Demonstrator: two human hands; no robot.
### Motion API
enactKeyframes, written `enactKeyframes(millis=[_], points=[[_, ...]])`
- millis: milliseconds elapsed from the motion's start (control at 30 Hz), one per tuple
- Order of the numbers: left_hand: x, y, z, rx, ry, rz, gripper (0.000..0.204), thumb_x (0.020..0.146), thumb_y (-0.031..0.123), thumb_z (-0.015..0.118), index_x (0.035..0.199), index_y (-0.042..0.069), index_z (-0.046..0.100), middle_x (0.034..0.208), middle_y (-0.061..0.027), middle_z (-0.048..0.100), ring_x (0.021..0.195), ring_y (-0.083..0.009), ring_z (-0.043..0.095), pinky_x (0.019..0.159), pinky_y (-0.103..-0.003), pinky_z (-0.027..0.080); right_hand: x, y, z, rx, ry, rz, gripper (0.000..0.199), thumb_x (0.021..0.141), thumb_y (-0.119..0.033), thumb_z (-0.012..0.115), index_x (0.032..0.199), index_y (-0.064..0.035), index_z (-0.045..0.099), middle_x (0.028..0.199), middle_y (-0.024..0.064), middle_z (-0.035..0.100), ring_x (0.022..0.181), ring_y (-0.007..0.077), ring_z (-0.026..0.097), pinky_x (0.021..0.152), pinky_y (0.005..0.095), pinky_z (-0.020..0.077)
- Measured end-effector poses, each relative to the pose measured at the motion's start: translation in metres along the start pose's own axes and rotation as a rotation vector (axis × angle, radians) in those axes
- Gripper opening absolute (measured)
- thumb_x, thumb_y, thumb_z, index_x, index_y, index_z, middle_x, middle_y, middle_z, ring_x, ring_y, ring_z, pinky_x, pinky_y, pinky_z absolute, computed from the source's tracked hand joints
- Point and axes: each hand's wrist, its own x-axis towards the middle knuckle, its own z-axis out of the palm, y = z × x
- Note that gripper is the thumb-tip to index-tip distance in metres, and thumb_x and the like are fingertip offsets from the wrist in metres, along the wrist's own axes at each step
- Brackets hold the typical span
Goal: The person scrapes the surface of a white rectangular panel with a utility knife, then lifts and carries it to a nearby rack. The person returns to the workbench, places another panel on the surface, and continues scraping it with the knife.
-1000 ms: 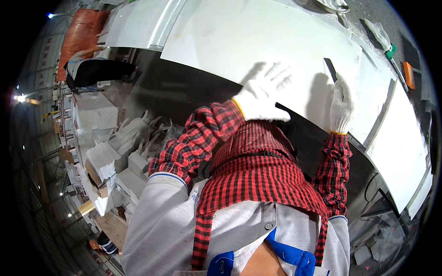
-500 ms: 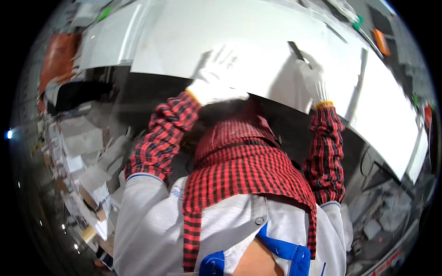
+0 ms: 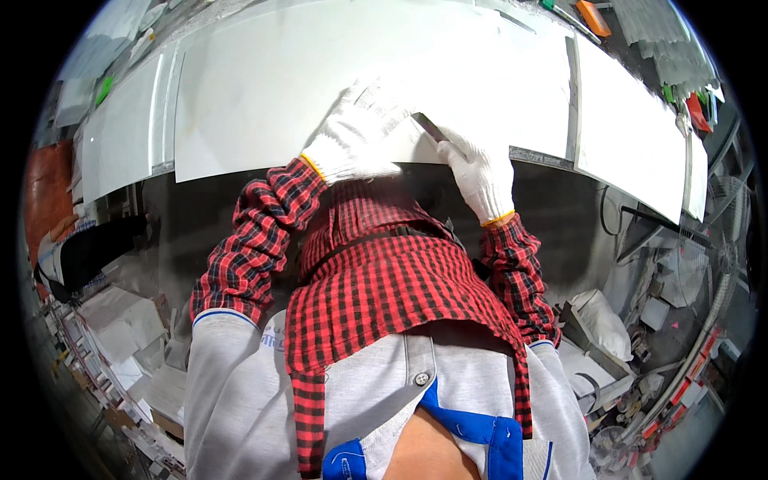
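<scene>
A large white sheet (image 3: pixel 256 96) lies on the worktable in front of me. My left hand (image 3: pixel 356 136), in a white knit glove, rests flat on it near the front edge with its fingers stretched out. To the right, my right hand (image 3: pixel 482 172), gloved the same way, is closed around a short, dark, flat strip (image 3: pixel 428 126) that looks like a blade or scraper. The strip points up and left toward the left hand's fingers, over the sheet close to its front edge. Its gripped end is hidden by the glove.
More white sheets flank it, one at the right (image 3: pixel 632 128) and one at the left (image 3: pixel 120 128). Behind lie an orange block (image 3: pixel 594 18) and a green-ended rod (image 3: pixel 572 20). Another person's dark sleeve (image 3: pixel 112 244) shows at far left. A box holding a white bag (image 3: pixel 600 324) stands lower right.
My right hand has moved left with the dark strip, closer to my left hand. The left hand stays flat on the sheet. The whole view has shifted a little.
</scene>
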Motion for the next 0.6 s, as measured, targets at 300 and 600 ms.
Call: enactKeyframes(millis=[300,600], points=[[0.002,-0.008,0.011,-0.226,0.052,0.038,0.075,0.069,0.042,0.072,0.132,0.007,0.053,0.132,-0.0186,0.057,0.129,-0.0363,0.048,0.113,-0.051,0.031,-0.006,-0.015,0.013,-0.231,-0.012,0.036,0.033,0.091,-0.028,0.065,0.122,-0.0230,0.072,0.103,0.0130,0.073,0.093,0.0287,0.070,0.084,0.0381,0.0533],[-0.022,-0.026,-0.011,-0.078,0.145,0.051,0.053,0.077,0.032,0.063,0.126,0.012,0.062,0.135,-0.0042,0.054,0.133,-0.0235,0.040,0.110,-0.042,0.028,0.004,-0.051,0.018,-0.178,-0.191,0.152,0.041,0.093,-0.014,0.061,0.133,-0.0158,0.064,0.111,0.0173,0.071,0.098,0.0249,0.072,0.084,0.0339,0.0522]])
